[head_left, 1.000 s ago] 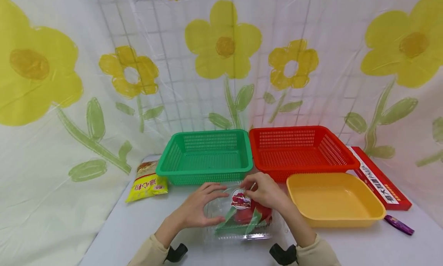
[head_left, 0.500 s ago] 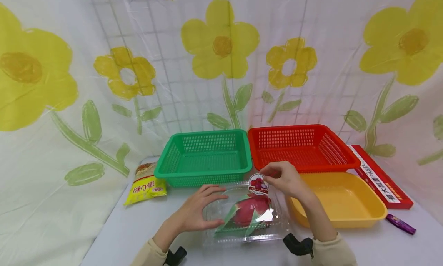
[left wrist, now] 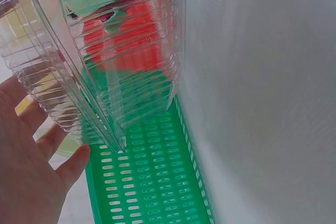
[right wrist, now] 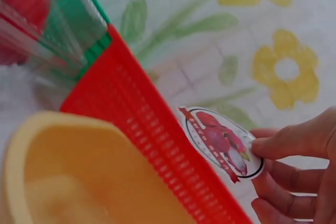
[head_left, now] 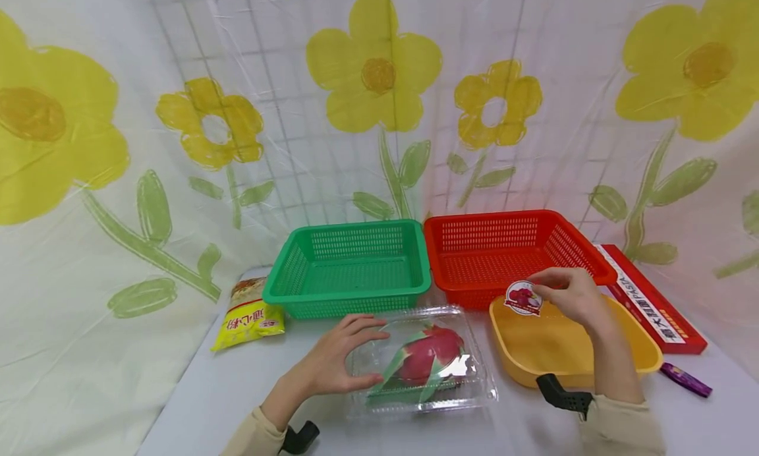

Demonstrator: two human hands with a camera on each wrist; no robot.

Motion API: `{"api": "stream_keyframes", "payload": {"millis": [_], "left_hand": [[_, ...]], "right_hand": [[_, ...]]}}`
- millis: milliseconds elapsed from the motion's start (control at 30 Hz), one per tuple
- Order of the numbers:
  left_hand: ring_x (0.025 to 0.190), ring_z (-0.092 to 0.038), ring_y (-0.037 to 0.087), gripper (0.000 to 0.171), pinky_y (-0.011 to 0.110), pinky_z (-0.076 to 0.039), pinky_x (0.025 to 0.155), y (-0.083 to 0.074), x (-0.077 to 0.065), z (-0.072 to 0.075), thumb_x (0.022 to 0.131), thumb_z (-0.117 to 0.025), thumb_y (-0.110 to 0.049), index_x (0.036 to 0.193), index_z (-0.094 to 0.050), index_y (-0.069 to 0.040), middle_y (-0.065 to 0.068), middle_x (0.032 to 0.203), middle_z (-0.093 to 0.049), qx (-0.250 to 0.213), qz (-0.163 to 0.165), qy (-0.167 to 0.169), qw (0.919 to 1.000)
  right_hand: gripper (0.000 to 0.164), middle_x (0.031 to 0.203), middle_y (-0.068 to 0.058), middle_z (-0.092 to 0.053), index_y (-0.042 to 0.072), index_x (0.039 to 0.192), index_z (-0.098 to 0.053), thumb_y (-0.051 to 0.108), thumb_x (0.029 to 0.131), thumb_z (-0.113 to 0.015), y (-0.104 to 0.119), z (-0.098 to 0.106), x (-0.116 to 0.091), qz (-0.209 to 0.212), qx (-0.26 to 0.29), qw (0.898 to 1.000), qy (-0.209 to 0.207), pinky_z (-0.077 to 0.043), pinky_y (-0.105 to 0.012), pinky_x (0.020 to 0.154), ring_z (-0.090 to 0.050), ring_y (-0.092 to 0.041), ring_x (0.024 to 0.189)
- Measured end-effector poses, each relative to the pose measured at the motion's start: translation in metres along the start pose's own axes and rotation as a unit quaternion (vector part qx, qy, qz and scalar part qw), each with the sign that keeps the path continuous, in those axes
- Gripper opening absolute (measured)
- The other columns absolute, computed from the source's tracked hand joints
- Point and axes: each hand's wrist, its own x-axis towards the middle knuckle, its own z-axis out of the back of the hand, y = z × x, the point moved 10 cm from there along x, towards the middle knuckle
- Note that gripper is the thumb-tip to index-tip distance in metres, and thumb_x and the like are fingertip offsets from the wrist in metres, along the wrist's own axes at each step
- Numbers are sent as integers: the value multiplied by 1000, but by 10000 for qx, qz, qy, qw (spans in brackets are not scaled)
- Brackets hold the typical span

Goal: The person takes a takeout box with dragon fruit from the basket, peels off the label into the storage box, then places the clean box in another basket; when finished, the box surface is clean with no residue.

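Between thumb and forefinger my right hand (head_left: 572, 301) pinches a round label (head_left: 523, 298) printed with a dragon fruit picture. It holds the label over the yellow tray (head_left: 569, 344); the right wrist view shows the label (right wrist: 223, 142) by its edge in the fingertips. A clear plastic clamshell box (head_left: 474, 387) with a red dragon fruit (head_left: 423, 357) inside lies in the middle of the table, lid down. At the box's left side my left hand (head_left: 332, 357) rests with spread, relaxed fingers, and the left wrist view shows those fingertips along the ribbed wall (left wrist: 121, 98).
Behind the box stand a green basket (head_left: 350, 304) and a red basket (head_left: 516, 288), side by side. A yellow pasta bag (head_left: 252, 317) lies at left. At right are a red pasta box (head_left: 658, 311) and a small purple packet (head_left: 686, 379). A flowered curtain (head_left: 284, 179) hangs behind.
My right hand has moved right with the label, from over the clamshell box to over the yellow tray. The box's lid now shows no label. My left hand has stayed at the box.
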Motion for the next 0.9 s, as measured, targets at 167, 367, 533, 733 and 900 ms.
{"api": "stream_keyframes", "payload": {"millis": [167,367,533,733,900], "left_hand": [[136,-39,19,61,52,-43,102,0,0,0,82,-74,-46,136,-60,-21,-2,146,-50,-8,11,-7,10000],[137,-39,20,61,51,-43,103,0,0,0,82,-74,-47,136,-59,-22,-1,145,-50,-11,29,-4,10000],[136,-40,22,61,51,-43,102,0,0,0,82,-74,-46,135,-60,-20,-1,145,-51,-40,12,-22,10000],[137,-39,20,62,51,-42,103,1,0,0,82,-74,-47,136,-60,-21,-1,145,-50,-68,45,2,10000],[137,-38,18,61,51,-42,103,1,0,1,82,-74,-48,137,-58,-27,-2,146,-50,-34,47,6,10000]], "right_hand": [[37,115,-23,-64,-4,122,-66,23,96,-64,-28,3,-1,-464,63,9983,341,-53,-36,76,-53,-32,102],[35,117,-25,-64,-4,120,-67,21,95,-66,-52,3,-6,-908,54,9935,683,-55,-38,78,-56,-32,100],[34,116,-25,-65,-3,118,-69,20,93,-67,-68,1,-9,-1167,62,9899,806,-56,-44,81,-58,-30,97],[33,120,-27,-59,-2,117,-70,20,93,-67,-81,0,-10,-1329,71,9871,887,-55,-46,82,-57,-30,97],[32,119,-27,-57,-2,116,-70,20,93,-67,-87,-3,-9,-1428,-17,9842,1042,-55,-46,82,-56,-31,98]]}}
